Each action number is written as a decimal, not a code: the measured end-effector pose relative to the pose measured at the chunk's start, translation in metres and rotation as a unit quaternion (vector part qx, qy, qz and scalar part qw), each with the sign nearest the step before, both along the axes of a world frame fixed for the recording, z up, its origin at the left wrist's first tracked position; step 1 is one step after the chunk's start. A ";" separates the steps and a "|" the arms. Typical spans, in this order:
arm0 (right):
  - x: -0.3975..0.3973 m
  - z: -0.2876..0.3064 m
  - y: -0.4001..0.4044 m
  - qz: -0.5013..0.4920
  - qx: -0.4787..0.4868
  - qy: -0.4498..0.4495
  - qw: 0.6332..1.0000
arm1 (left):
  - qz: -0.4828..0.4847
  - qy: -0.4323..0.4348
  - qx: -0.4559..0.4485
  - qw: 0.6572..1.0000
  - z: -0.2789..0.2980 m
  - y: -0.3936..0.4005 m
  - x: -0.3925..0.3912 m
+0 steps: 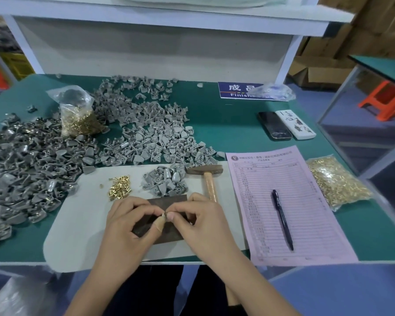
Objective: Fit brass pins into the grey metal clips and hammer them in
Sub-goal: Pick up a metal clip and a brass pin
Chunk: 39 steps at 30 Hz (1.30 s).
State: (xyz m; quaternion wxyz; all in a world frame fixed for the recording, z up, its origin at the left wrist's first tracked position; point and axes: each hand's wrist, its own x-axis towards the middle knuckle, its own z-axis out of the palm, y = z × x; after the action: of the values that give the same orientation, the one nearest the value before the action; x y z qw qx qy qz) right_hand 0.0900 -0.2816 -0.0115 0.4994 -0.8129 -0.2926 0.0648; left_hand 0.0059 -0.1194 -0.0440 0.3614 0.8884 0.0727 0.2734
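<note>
- Green tabletop point(237, 133) fills the middle of the frame, with a white shelf unit point(160, 26) across the top; a pale mat point(78, 224) lies at lower centre with a dark metal plate point(169, 233) on it
- Left hand point(128, 224) and right hand point(205, 222) meet over the dark plate at lower centre; fingers of both are curled, thumb and forefinger tips pinching one small grey clip point(164, 215) between them; whether a pin is seated in it cannot be told, the piece being too small
- Loose brass pins point(120, 187) lie in a small heap on the mat, just above the left hand; a small pile of grey clips point(165, 182) sits beside them to the right, near the hands
- Hammer point(206, 176) lies on the mat right of that pile, dark head toward the top, wooden handle running down behind the right hand; no hand touches it
- Large spread of grey clips point(151, 128) covers the tabletop at centre and upper centre; a darker heap of clips point(25, 169) fills the left of the frame
- Clear bag of brass pins point(78, 115) stands at upper left among the clips; a second bag of pins point(335, 183) lies at the right edge
- Pink form point(283, 206) lies right of the mat with a dark pen point(282, 218) on it
- Two phones point(285, 125) lie side by side at upper right; blue sign point(240, 90) behind them, partly covered by a crumpled plastic bag point(274, 92)
</note>
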 end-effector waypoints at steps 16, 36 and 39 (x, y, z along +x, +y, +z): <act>0.003 0.033 0.004 -0.020 -0.264 -0.155 0.952 | -0.007 0.007 -0.005 1.000 0.004 0.000 0.001; -0.002 0.056 0.015 0.061 -0.363 -0.205 0.907 | 0.007 -0.008 0.003 1.000 0.003 0.003 0.008; -0.007 0.060 0.023 0.088 -0.409 -0.224 0.880 | 0.007 -0.010 0.006 1.000 0.001 0.003 0.009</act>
State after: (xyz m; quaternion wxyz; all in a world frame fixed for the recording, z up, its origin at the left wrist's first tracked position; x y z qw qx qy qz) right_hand 0.0828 -0.2587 0.0483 0.0359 -0.9085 -0.4146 0.0383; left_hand 0.0147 -0.1168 -0.0427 0.3553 0.8871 0.0732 0.2853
